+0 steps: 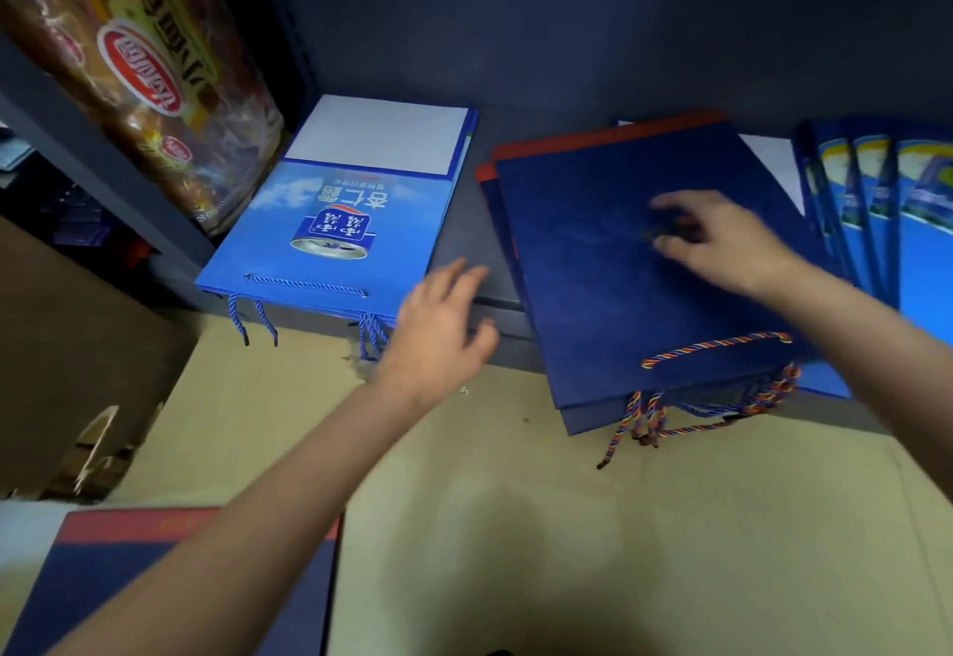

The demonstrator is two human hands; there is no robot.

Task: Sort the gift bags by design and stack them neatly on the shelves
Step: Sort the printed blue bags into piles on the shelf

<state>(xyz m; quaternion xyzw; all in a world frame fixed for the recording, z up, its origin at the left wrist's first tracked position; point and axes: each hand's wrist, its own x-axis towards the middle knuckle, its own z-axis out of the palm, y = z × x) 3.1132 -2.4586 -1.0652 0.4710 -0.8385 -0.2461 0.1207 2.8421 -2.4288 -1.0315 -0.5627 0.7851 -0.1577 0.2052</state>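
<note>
On the dark shelf (pixel 474 222) lie three groups of flat gift bags. At the left is a light blue stack with a can picture (pixel 335 227) and blue rope handles. In the middle is a dark blue stack with red edges (pixel 608 289) and multicoloured rope handles hanging over the shelf front. My right hand (pixel 722 238) rests fingers spread on top of this stack, holding nothing. My left hand (pixel 438 330) hovers open at the shelf's front edge between the two stacks. At the right, several blue bags with a landscape print (pixel 876 212) overlap. Another dark blue and red bag (pixel 129 573) lies at the bottom left.
A large clear pack of wrapped snacks (pixel 149 73) leans on the shelf frame at the upper left. Flat cardboard (pixel 515 501) covers the floor below the shelf. A brown carton (pixel 62 356) stands at the left. The shelf's back wall is dark.
</note>
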